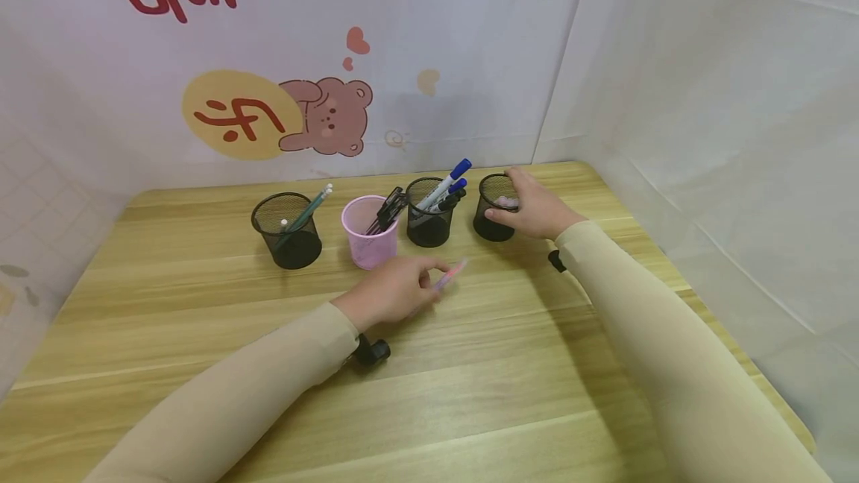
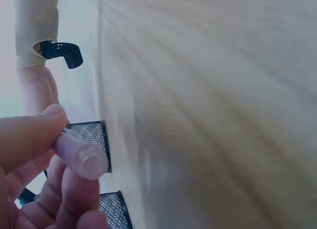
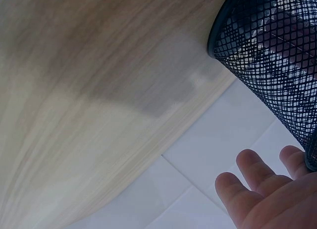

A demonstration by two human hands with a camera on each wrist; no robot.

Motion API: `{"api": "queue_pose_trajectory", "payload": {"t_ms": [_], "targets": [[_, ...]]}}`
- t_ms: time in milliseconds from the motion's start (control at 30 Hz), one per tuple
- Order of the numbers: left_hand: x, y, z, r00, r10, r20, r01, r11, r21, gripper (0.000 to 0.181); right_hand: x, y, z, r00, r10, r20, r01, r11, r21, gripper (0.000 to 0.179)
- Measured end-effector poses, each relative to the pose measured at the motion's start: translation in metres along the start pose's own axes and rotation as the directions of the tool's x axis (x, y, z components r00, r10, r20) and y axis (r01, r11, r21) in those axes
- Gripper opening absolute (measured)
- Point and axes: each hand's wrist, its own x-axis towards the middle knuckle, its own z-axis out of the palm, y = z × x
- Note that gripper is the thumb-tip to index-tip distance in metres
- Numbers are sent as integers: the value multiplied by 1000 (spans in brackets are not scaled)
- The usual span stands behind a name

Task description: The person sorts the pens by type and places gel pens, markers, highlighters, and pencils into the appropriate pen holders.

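My left hand (image 1: 396, 289) pinches a slim pen (image 1: 452, 273) with a translucent lilac barrel and a pinkish-orange part, tilted over the table. The pen's clear, rounded end (image 2: 91, 162) faces the camera in the left wrist view. At the far right, my right hand (image 1: 537, 207) grips a black mesh pen holder (image 1: 493, 223), thumb across its front and fingers by the back of its rim. Three fingers (image 3: 252, 174) stretch beside the rim in the right wrist view, the thumb out of sight. Something pinkish (image 3: 292, 38) shows through that holder's mesh.
Left of the gripped holder stands another black mesh holder (image 1: 428, 233) with blue and black markers. A pink holder (image 1: 372, 250) has black pens, and a black mesh holder (image 1: 297, 248) at far left has green pencils. Behind the wooden table (image 1: 470, 393) hangs a white printed cloth (image 1: 470, 43).
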Motion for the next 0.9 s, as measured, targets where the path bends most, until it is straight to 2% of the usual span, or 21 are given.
{"api": "queue_pose_trajectory", "payload": {"t_ms": [233,333,467,667,900], "targets": [[9,9,-7,999,-12,-49,7,993,-114,44,1,0,1,1000,-1,7,1,1000,8,109],[16,12,-10,996,0,-93,-11,993,-116,42,0,1,1,1000,-2,4,2,1000,12,109],[25,16,-14,986,38,-165,-51,996,-75,40,0,1,1,1000,0,-1,0,1000,15,110],[38,24,-23,977,58,-203,-84,989,-122,40,2,2,2,1000,-12,-6,12,1000,25,109],[52,35,-30,966,55,-252,-78,993,-85,41,2,5,2,1000,-15,-5,15,999,38,108]]}}
